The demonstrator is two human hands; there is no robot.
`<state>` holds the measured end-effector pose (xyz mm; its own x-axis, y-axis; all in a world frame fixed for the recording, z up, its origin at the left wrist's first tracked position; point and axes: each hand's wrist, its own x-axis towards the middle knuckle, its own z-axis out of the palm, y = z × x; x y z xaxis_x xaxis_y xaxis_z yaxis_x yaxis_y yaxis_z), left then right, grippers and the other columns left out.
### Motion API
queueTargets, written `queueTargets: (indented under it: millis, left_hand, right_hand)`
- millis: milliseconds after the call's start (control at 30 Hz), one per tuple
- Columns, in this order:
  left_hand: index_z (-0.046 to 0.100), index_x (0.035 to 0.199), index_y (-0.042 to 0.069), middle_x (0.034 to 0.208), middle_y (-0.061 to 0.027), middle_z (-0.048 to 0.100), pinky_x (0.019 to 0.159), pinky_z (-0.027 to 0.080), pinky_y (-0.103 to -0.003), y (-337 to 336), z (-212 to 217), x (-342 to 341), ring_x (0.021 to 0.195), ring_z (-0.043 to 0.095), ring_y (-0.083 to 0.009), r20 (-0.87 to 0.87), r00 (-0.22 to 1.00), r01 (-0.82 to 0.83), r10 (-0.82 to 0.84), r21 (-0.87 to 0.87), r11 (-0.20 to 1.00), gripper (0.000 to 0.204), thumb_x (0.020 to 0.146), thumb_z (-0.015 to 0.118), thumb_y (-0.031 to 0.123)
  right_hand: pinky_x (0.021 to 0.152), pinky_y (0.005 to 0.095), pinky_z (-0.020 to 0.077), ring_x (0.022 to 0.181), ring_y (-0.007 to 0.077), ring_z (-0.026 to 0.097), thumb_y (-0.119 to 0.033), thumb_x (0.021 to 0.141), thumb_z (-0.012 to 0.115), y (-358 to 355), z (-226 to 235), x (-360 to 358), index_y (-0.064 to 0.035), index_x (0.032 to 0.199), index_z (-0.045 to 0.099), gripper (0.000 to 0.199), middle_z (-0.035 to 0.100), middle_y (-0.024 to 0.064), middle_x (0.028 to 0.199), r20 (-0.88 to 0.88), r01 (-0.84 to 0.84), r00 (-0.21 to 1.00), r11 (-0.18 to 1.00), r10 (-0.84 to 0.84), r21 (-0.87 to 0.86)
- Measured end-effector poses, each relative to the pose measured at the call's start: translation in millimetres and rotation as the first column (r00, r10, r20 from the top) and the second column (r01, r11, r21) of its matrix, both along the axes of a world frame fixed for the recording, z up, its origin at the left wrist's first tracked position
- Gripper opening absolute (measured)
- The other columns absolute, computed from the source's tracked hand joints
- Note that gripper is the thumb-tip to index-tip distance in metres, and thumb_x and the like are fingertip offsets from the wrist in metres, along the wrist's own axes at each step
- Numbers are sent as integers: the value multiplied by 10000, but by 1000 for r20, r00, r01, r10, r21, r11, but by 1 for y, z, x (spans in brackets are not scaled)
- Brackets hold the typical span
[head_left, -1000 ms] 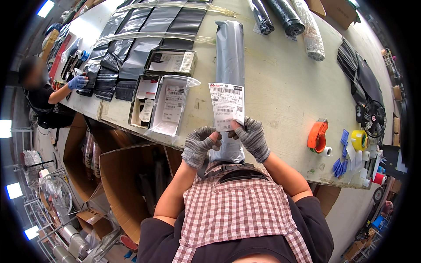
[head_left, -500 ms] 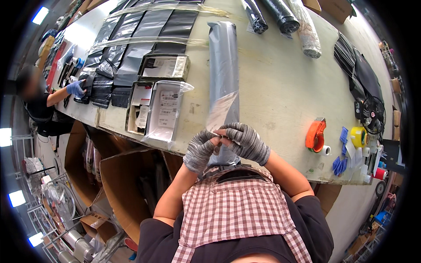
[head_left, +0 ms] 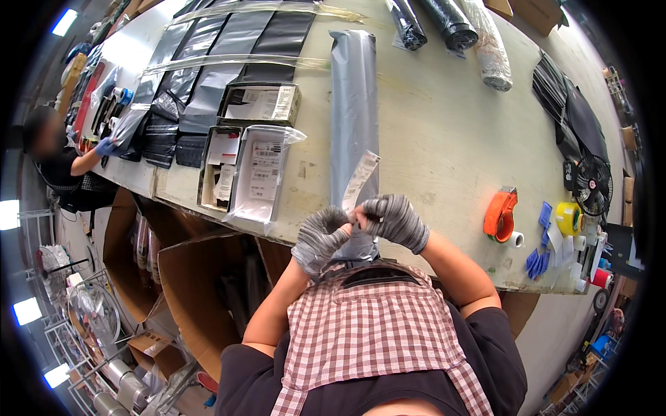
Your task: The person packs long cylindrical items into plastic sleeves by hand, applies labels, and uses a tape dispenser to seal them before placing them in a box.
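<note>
A long grey plastic-wrapped roll [head_left: 354, 104] lies on the table, pointing away from me, its near end close to my apron. Over that near end, my left hand [head_left: 320, 239] and my right hand [head_left: 395, 220], both in grey fingerless knit gloves, meet with their fingertips pinched together. Between them they grip the lower end of a printed white label strip [head_left: 361, 177], whose free end curls up and away to the right above the roll. Just which fingers hold its edge is hidden. Left of the roll sit open boxes of labels, the nearest a white one [head_left: 260, 177].
Flat black plastic bags [head_left: 236, 41] lie under clear tape at the far left, where a co-worker [head_left: 80, 156] in blue gloves handles one. An orange tape dispenser [head_left: 499, 216], blue gloves [head_left: 538, 260] and a black fan [head_left: 592, 186] stand right. Wrapped rolls [head_left: 444, 24] lie at the back.
The label strip has swung up and to the right, and now curls with its printed side showing. My hands have barely shifted. The co-worker's hand has moved left, pulling a bag.
</note>
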<state>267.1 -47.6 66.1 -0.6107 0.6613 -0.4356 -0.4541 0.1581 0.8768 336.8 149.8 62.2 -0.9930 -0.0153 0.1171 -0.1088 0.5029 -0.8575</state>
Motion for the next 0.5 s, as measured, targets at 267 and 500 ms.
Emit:
queueTargets:
  millis: [267,500]
  left_hand:
    - [455,772,148,619,34,467,392,308,-203,-160,-54,4,474,406,-56,383,907,-169,176,-54,984,331,750,749,298]
    - [673,880,48,817,-132,689,678,502,-362,-367,-182,110,746,650,-253,115,952,228,-284,-885,405,176,767,673,183]
  right_hand:
    - [457,205,458,546,92,614,-134,925,532,90,19,-4,-3,945,627,162,649,73,694,354,578,814,704,-461,-412]
    - [473,348,484,542,274,588,-125,790,511,112,-63,-71,-78,828,580,91,605,82,693,-138,74,973,318,184,945]
